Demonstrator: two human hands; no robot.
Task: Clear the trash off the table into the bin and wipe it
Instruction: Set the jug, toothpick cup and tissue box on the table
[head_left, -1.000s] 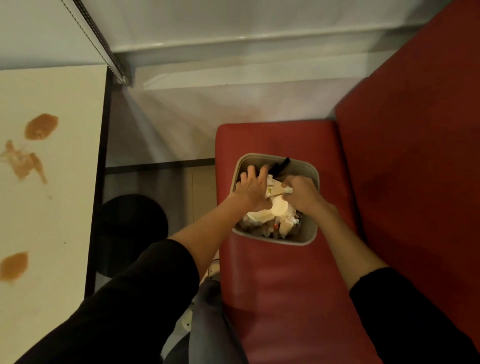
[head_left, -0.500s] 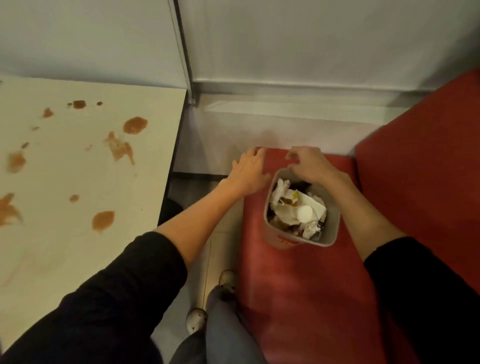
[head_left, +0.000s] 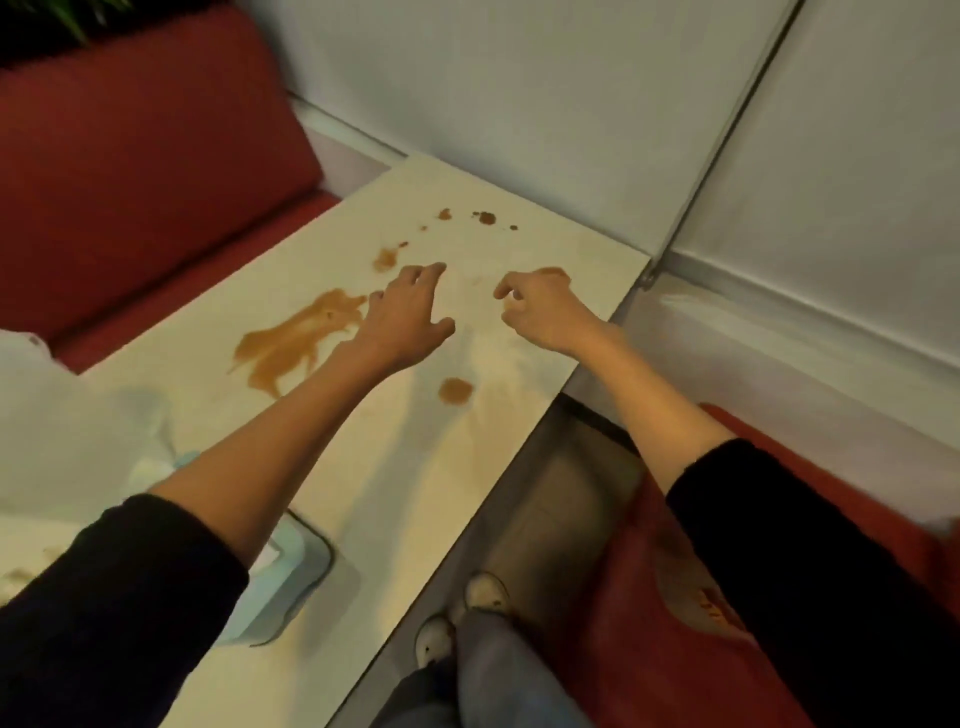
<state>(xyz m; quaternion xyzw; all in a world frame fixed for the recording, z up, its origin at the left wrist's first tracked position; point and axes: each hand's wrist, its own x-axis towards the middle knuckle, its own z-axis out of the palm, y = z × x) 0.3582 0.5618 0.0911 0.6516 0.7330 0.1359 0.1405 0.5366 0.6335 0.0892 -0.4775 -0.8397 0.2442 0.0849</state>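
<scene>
The cream table carries several brown spills; the largest smear lies left of my hands, and a round spot lies nearer me. My left hand hovers over the tabletop with fingers spread and holds nothing. Just to its right, my right hand hangs with fingers loosely curled and empty. A pale blue wipe pack lies on the table under my left sleeve, partly hidden. The bin is out of view.
A white plastic bag sits at the table's left end. Red bench seats stand beyond the table and at my right. A grey wall closes the far side. My shoes show on the floor.
My view swung left from the bin on the red seat to the table. Both hands left the bin's rim and now hover empty over the stained tabletop.
</scene>
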